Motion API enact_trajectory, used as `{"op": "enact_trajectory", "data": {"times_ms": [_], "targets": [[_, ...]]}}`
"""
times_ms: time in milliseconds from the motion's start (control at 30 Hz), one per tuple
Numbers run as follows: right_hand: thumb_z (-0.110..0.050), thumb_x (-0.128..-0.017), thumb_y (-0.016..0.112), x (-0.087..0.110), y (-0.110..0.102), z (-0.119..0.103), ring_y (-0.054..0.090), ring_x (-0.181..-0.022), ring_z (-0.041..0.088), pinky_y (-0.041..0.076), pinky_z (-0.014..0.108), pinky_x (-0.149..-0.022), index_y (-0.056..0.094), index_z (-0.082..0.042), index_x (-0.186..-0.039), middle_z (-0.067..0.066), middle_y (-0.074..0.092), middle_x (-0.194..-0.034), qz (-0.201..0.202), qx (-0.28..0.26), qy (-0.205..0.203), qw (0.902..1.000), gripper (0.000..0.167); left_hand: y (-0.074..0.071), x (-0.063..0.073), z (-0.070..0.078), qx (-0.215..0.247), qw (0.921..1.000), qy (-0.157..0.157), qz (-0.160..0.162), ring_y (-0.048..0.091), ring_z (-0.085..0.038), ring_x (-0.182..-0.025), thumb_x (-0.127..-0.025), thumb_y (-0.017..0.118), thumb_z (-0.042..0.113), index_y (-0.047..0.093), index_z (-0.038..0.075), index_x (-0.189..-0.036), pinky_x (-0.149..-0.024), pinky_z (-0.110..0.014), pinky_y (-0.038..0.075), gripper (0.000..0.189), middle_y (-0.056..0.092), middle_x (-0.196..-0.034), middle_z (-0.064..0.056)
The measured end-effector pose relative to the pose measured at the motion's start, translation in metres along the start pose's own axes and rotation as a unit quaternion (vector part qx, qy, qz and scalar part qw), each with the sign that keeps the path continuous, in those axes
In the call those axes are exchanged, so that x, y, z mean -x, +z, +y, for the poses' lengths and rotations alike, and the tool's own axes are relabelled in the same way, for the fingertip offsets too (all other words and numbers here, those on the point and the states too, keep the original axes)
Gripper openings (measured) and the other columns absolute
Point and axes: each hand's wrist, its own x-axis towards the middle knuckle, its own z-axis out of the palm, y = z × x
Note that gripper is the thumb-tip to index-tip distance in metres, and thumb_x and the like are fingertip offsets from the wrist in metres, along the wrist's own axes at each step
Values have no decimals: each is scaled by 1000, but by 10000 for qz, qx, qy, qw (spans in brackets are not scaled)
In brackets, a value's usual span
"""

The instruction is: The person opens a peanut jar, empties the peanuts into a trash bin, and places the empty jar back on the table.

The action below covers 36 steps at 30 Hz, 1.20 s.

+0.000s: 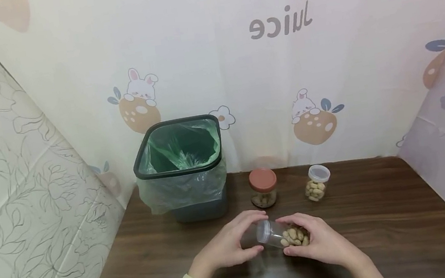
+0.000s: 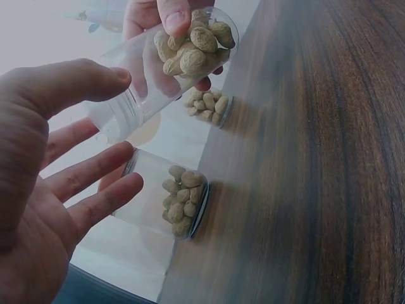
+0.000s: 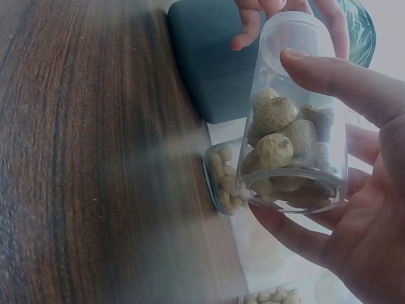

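My right hand grips a clear plastic jar around its bottom end. The jar is tilted on its side above the table, its translucent lid toward the left. Unshelled peanuts lie gathered at the bottom of it. My left hand is at the lid end, thumb and fingers spread apart. In the left wrist view the left thumb overlaps the jar's neck, while the other fingers extend below the lid without curling round it.
A red-lidded jar of peanuts stands behind the hands. To its right is a smaller white-lidded jar of peanuts. A bin with a plastic liner stands at the back left of the wooden table, before a printed cloth.
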Motion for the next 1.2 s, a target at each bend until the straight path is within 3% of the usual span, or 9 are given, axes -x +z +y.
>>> {"op": "enact_trajectory", "data": {"times_ms": [367, 600, 800, 1033, 1200], "targets": [[-30, -89, 94, -1, -1, 0, 68, -105, 8, 58, 29, -87, 66, -26, -143, 3, 73, -129, -47, -33, 22, 10000, 61, 3, 0, -2, 23, 10000, 30, 59, 62, -9, -129, -98, 83, 8, 54, 13, -152, -107, -40, 57, 62, 59, -150, -2], [-28, -89, 94, -1, 0, -1, 68, -104, 8, 58, 29, -87, 67, -25, -143, 4, 73, -129, -68, -80, 95, 9999, 61, 4, -1, -2, 7, 10000, 3, 37, 62, -10, -128, -98, 82, 8, 54, 15, -152, -105, -38, 58, 62, 59, -150, -2], [-28, -89, 94, -1, 0, 0, 68, -105, 8, 58, 29, -86, 68, -16, -143, 5, 73, -129, -93, -59, 130, 9999, 61, 4, -1, -1, 79, 9999, -85, -15, 62, -9, -127, -99, 81, 7, 54, 16, -152, -106, -35, 57, 61, 59, -150, -1], [-30, -89, 94, -2, 1, 0, 67, -106, 8, 58, 30, -88, 67, -25, -143, 3, 73, -129, -93, 31, 140, 9999, 60, 4, -1, -2, 52, 10000, -8, 37, 63, -9, -127, -98, 81, 7, 55, 15, -151, -105, -36, 58, 60, 59, -149, -2], [-30, -89, 94, -2, 1, 1, 67, -106, 8, 58, 30, -89, 68, -22, -143, 3, 73, -129, -88, 55, 131, 9999, 60, 5, -1, -3, 93, 9999, 45, 40, 63, -11, -126, -98, 81, 6, 55, 14, -151, -104, -36, 58, 59, 60, -146, -1]]}}
